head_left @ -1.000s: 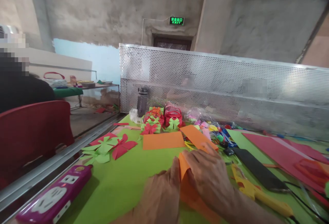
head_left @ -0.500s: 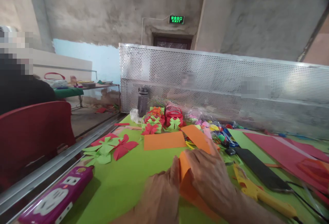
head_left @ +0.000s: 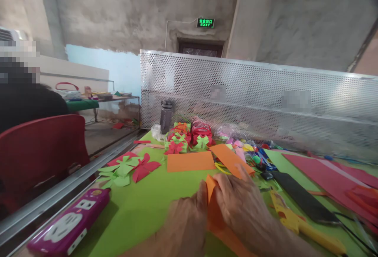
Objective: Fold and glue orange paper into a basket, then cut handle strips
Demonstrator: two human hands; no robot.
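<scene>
The left hand (head_left: 186,218) and the right hand (head_left: 242,202) are both closed on the folded orange paper (head_left: 215,218), one at each side of it; what the hidden fingertips do underneath I cannot tell. The paper lies between the hands on the green counter (head_left: 141,215), its folded end away from the wearer and a loose flap trailing nearer, under the right wrist.

It looks light and thin, likely crisp enough to take a crease yet easily dented or torn, with little slip against bare skin. The fold and the side edges seem the best places to hold, with flat, gentle pressure; squeezing the flap would probably crumple it.

Just beyond the folded orange paper lie a flat orange strip (head_left: 191,161) and a slanted orange strip (head_left: 227,155). To its right are a yellow glue gun (head_left: 291,220) and a long black slab (head_left: 305,198); to its left, red and green paper petals (head_left: 121,173) and a purple case (head_left: 69,225). Farther beyond it stand small bow-trimmed baskets (head_left: 201,134).
</scene>
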